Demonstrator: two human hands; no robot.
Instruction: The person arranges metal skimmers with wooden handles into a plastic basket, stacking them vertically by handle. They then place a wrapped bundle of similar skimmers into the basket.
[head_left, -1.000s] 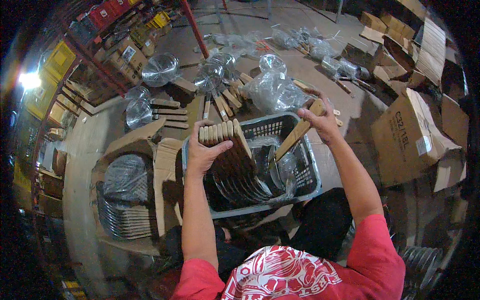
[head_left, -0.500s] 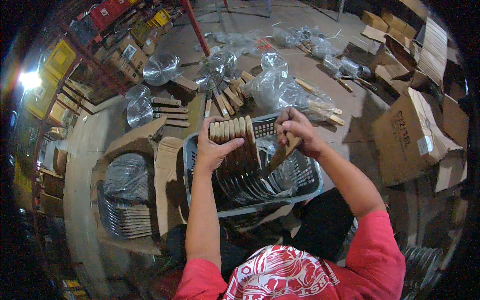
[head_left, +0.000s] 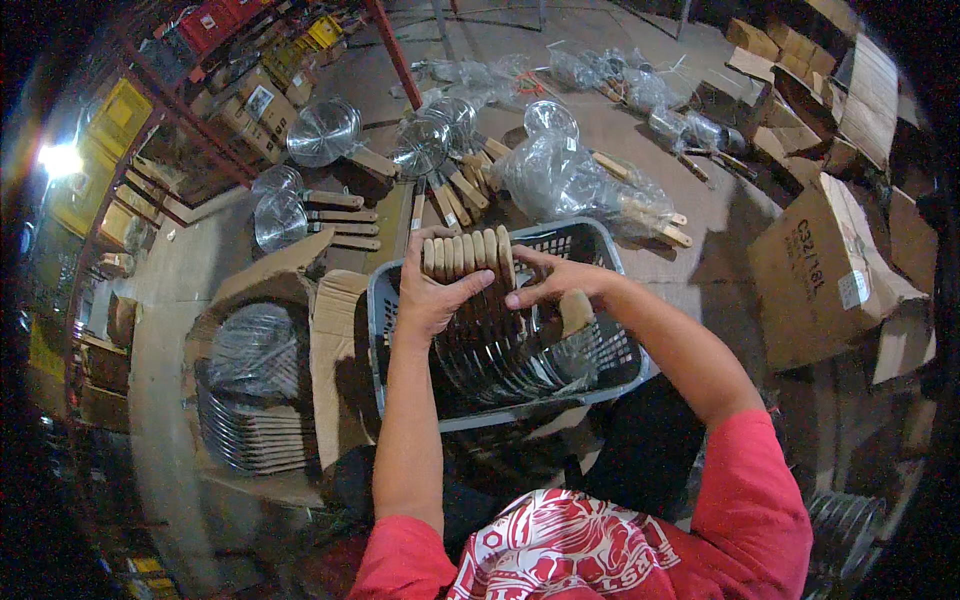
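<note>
In the grey plastic basket [head_left: 376,335] stand several round metal pans [head_left: 490,365], nested in a row with their wooden handles [head_left: 467,255] upward. My left hand [head_left: 432,295] wraps round the row of handles, thumb across the near side. At the row's right end, my right hand [head_left: 550,280] pinches the outermost handle between thumb and fingers. Below that wrist, a separate wooden handle [head_left: 575,313] sticks up, apart from the row. Clear plastic wrap [head_left: 570,365] lies among the pans at the basket's right; the lower parts of the pans are partly hidden.
An open carton [head_left: 335,350] with stacked, partly wrapped pans [head_left: 255,350] stands left. Beyond the basket, loose pans [head_left: 322,132] and a plastic-wrapped bundle [head_left: 545,180] lie on the floor. A large carton [head_left: 815,270] stands right; more metal rims [head_left: 845,525] show lower right.
My right hand has let go of the loose handle and moved left onto the row's end. That handle now stands lower, under my wrist. My left hand has kept its hold.
</note>
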